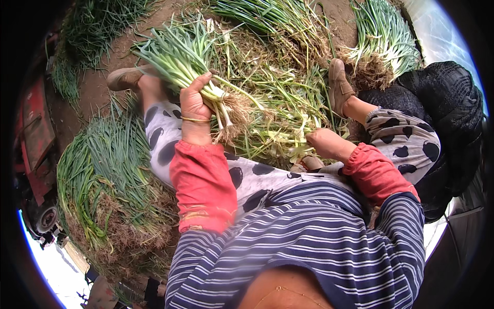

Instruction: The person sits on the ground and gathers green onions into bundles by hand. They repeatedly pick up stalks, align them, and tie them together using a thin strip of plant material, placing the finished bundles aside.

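My left hand [195, 96] is closed around a bunch of green onions [181, 61]. Their green leaves point up and left, while the white stems and stringy roots [233, 112] stick out to the right of my fist. My right hand [326, 143] is low over a heap of stripped onion leaves [281, 96] between my legs. Its fingers are curled beside some pale leaf strips [302, 129]; whether they pinch any is hidden.
Rooted green onions lie in a large pile [115, 174] at my left. More bunches [270, 19] lie beyond the heap, with another bundle [386, 42] at the far right. Black netting sacks [440, 104] stand by my right leg. Red machinery [36, 135] is at the left edge.
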The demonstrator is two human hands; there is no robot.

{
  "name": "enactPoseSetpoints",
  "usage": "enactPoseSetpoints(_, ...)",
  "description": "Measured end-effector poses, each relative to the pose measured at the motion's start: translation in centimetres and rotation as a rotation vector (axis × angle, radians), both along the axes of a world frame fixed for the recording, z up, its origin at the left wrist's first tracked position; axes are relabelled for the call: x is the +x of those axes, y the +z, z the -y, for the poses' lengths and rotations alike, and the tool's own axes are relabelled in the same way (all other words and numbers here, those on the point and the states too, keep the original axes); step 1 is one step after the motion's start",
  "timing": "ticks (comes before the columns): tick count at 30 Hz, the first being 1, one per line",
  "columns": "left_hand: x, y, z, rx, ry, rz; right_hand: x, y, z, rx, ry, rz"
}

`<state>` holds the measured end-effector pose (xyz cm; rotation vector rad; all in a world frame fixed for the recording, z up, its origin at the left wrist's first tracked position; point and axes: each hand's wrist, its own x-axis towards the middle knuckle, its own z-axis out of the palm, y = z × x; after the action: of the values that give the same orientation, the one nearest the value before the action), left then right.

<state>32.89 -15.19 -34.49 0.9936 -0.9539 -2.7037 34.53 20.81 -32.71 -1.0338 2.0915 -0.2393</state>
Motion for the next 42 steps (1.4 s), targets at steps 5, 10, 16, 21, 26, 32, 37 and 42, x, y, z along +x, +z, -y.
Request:
enactPoseSetpoints(5, 0.3, -0.4, -0.8, -0.027, -0.129, 0.056, -3.2, 0.9, 7.0, -0.445, -0.525, 0.095)
enactPoseSetpoints(10, 0.1, 0.9, -2.0, 0.05, -0.184, -0.019, -4.7, 1.5, 13.1, -0.622, -0.913, 0.721)
enactPoseSetpoints(16, 0.3, 1.1, -1.7, -0.039, -0.204, 0.088, -4.0, 2.9, 14.1, -0.598, -0.925, 0.49)
enactPoseSetpoints(21, 0.1, 1.0, -3.3, -0.006, -0.213, 0.06, -1.9, -1.9, 13.5, -0.647, -0.818, 0.398)
enactPoseSetpoints(26, 0.7, 0.9, -2.9, -0.042, -0.245, 0.05, -5.3, -0.4, 16.5, -0.714, -0.997, 0.491)
enactPoseSetpoints(32, 0.0, 0.9, -3.3, -0.018, -0.144, 0.02, -8.4, -1.8, 19.7, -0.956, -1.278, 0.818)
enactPoseSetpoints(37, -0.4, 0.0, -2.1, 0.335, -0.119, 0.043, -5.4, 0.2, 18.9, -1.246, -1.292, 0.791)
enactPoseSetpoints(42, -0.8, -2.8, -1.0, 0.287, -0.097, -0.024, -4.3, 2.2, 11.2, -1.246, -1.29, 1.142)
